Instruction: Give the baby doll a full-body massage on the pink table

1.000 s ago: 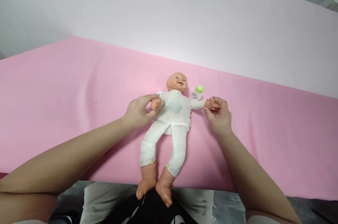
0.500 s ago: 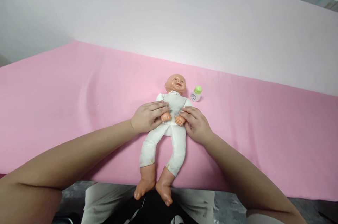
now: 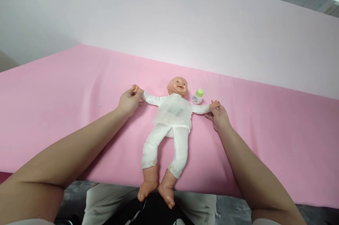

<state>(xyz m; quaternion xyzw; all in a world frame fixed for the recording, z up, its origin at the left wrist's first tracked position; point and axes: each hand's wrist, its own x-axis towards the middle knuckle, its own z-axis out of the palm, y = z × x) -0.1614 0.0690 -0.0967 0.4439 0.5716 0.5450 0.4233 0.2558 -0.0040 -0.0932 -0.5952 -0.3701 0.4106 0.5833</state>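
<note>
doll (image 3: pixel 173 112) face-up on table (image 3: pixel 53 112), feet past near edge | my left grip (image 3: pixel 129 103) pinches its left-side wrist, right grip (image 3: pixel 221 119) its right-side wrist | bottle (image 3: pixel 197 98) just beyond its right-side arm

Label (image 3: pixel 196 100) on bottle (image 3: pixel 198 96): print too small to read

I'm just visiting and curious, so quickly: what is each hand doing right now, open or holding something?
Left hand: closed, holding the doll by one wrist.
Right hand: closed, holding the doll by its other wrist.
</note>
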